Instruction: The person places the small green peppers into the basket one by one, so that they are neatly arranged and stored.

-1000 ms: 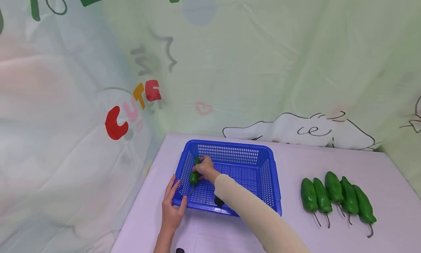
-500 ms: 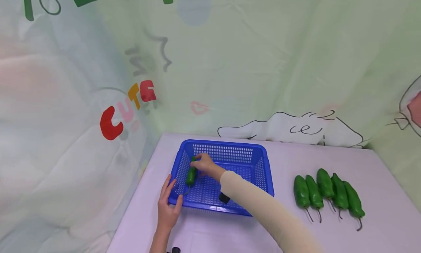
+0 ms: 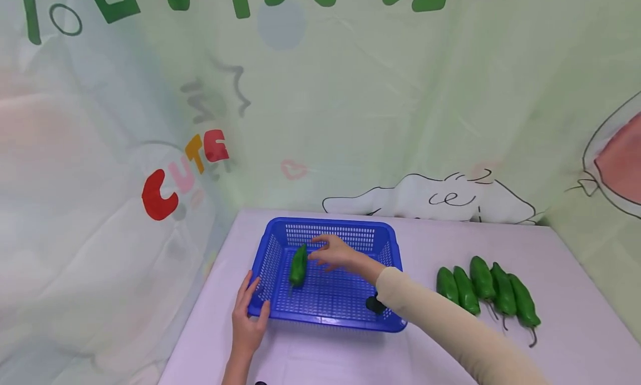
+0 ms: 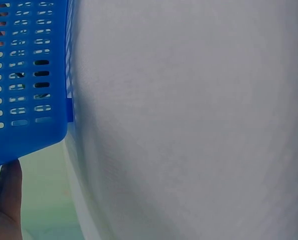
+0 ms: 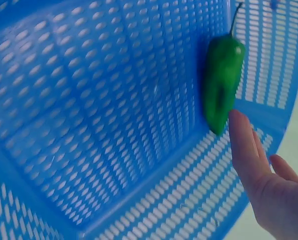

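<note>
A blue plastic basket [image 3: 320,319] with slotted walls stands on the table. Inside it, toward the left wall, lies one green pepper [image 3: 298,267], its thin stem pointing to the front. My right hand [image 3: 336,252] is over the basket just right of the pepper, fingers spread and holding nothing. In the right wrist view, a fingertip overlaps the lower end of the pepper [image 5: 222,80]. My left hand [image 3: 248,318] touches the basket's front left corner with extended fingers and thumb. One digit [image 4: 9,187] shows at the rim in the left wrist view.
Several more green peppers [image 3: 482,279] lie in a row on the white tabletop [image 3: 340,357], right of the basket; the right sleeve [image 3: 450,318] partly covers them. A printed cloth [image 3: 360,107] hangs behind and to the left. A dark wrist device [image 3: 375,304] shows under the right sleeve.
My right hand has let go of the pepper and drawn back to the right, its fingers spreading. The pepper stays in the basket. My left hand keeps its place at the corner.
</note>
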Demonstrator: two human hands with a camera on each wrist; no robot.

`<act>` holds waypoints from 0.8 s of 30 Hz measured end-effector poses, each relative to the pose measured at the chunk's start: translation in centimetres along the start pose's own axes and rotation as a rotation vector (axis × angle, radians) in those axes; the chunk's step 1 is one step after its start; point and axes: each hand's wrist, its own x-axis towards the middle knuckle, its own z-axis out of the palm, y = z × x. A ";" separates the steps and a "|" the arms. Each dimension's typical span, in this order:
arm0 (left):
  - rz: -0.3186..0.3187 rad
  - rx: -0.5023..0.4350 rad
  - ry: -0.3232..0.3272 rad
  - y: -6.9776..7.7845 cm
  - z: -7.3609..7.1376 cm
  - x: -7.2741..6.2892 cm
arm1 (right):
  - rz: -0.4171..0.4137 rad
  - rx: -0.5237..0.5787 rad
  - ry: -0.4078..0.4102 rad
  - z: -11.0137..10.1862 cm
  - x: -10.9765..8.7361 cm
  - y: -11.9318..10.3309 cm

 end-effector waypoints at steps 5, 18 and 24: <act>-0.011 0.016 -0.002 -2.1 0.5 -0.7 | -0.036 -0.013 -0.005 -2.5 -1.9 -0.3; -0.014 0.023 -0.019 -3.3 0.4 -1.5 | -0.126 -0.050 0.104 -11.8 -8.4 1.6; -0.017 -0.003 -0.017 -3.2 0.4 -1.2 | -0.061 -0.031 0.186 -15.7 -11.4 3.1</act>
